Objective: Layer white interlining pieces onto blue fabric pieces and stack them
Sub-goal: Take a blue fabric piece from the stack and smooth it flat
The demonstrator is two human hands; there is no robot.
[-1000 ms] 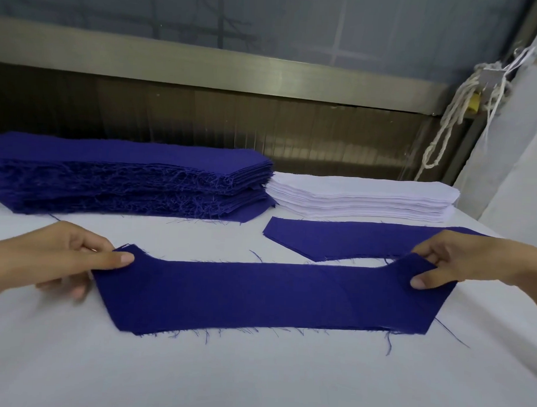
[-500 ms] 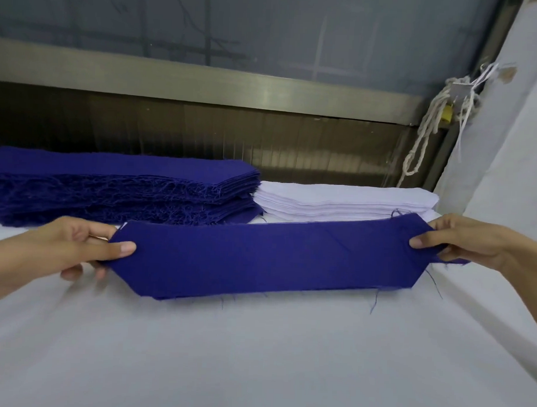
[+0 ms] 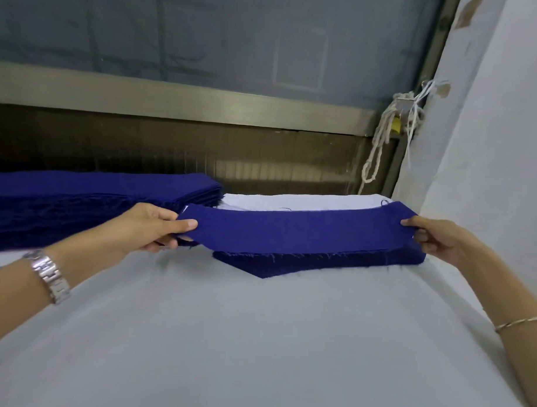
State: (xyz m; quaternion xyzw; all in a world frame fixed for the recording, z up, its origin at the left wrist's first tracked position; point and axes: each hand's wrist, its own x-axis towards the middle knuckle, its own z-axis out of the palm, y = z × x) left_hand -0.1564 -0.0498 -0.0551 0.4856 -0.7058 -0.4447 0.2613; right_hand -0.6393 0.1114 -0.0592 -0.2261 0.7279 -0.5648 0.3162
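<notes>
A long blue fabric piece [image 3: 296,231] hangs stretched in the air between my hands. My left hand [image 3: 150,226] pinches its left end and my right hand [image 3: 433,239] pinches its right end. Just below it a second blue piece [image 3: 268,267] lies flat on the white table, its front point showing under the held piece. Behind them sits the stack of white interlining pieces [image 3: 291,201], partly hidden by the held fabric. A tall stack of blue fabric pieces [image 3: 78,202] stands at the back left.
The white table cover [image 3: 256,340] spreads wide in front of me. A metal rail and dark panel [image 3: 202,140] run along the back edge. A white rope [image 3: 382,146] hangs at the back right beside a white wall [image 3: 491,150].
Both hands have lifted the blue piece off the near table and carried it away from me, over the blue piece lying in front of the white stack.
</notes>
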